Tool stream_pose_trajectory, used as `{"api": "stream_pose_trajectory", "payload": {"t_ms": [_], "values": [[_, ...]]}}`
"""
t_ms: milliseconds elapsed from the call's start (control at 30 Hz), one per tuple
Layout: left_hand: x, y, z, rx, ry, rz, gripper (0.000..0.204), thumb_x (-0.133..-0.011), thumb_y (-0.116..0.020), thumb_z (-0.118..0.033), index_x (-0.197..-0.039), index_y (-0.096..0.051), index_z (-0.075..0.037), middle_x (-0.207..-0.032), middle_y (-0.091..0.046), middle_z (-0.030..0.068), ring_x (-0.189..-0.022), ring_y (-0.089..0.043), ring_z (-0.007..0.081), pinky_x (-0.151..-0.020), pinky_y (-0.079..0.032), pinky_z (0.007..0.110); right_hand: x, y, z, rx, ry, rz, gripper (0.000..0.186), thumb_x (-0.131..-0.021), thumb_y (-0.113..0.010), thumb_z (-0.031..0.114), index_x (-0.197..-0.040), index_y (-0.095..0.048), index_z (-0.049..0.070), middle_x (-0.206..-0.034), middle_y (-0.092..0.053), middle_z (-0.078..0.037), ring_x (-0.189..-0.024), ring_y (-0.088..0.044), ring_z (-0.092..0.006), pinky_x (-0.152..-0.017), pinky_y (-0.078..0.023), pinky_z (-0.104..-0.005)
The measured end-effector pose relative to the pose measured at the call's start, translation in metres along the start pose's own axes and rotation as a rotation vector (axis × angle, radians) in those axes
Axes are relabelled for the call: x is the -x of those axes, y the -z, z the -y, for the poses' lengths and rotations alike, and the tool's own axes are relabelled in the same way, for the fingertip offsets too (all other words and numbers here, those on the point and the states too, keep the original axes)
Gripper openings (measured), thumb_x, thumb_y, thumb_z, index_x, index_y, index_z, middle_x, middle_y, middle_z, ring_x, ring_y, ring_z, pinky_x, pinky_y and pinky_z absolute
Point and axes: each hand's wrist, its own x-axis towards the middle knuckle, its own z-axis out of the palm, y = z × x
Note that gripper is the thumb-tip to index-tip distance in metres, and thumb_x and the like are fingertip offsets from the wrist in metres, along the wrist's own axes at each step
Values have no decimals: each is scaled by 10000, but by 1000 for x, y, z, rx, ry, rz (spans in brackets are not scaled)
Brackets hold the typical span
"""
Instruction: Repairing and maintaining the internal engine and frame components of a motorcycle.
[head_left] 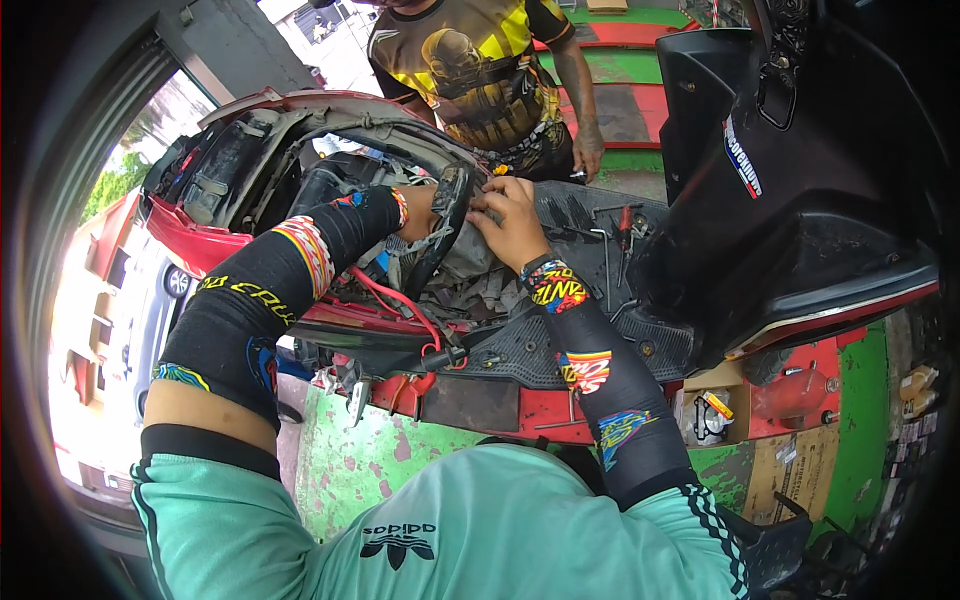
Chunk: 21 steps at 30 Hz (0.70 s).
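A partly stripped red and black scooter [225, 247] lies across the view, its under-seat area open. My left hand [420, 212] reaches into the opening behind a black frame edge [455, 215], and its fingers are hidden. On the other side of that edge, my right hand [512, 222] has its fingers curled and pinched together against it. Whatever is between those fingertips is too small to make out. Below my hands are loose wires and a grey part [475, 250]. A thick red cable [405, 297] loops out nearer to me.
On the black footboard [520, 348] lie a red-handled screwdriver [625, 225], an L-shaped wrench [606, 265] and small bolts. Another person [470, 85] stands across the scooter, one hand [588, 150] hanging down. A black front panel [790, 220] rises at right, above a cardboard box [740, 425] of parts.
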Motion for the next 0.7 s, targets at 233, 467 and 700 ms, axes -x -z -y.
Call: {"api": "stream_pose_trajectory", "payload": {"t_ms": [233,467,700], "values": [[-4,1,1,-38,246,307,1079,-581,-933,-465,-1420,-436,-4,-1458,-411,253,-1370,-397,402,-1144,-336,434,1,0,0,1,-73,-6,199,-721,-813,155,-788,-678,25,-1014,-576,-102,-1056,-493,-324,-904,-437,-417],[-4,-1,7,14,160,302,1012,-592,-934,-428,-1388,-475,-5,-1457,-420,238,-1337,-431,378,-1121,-356,423,1,-8,2,38,-218,-26,173,-691,-795,66,-827,-692,32,-1021,-588,-96,-1077,-516,-318,-944,-431,-409],[1,-5,4,-4,131,58,411,-783,-700,-147,-1180,-613,-86,-1136,-643,205,-1060,-619,358,-905,-494,415,3,-8,2,-47,-59,-91,185,-691,-800,78,-807,-663,37,-1010,-579,-97,-1054,-517,-326,-923,-435,-416]]}}
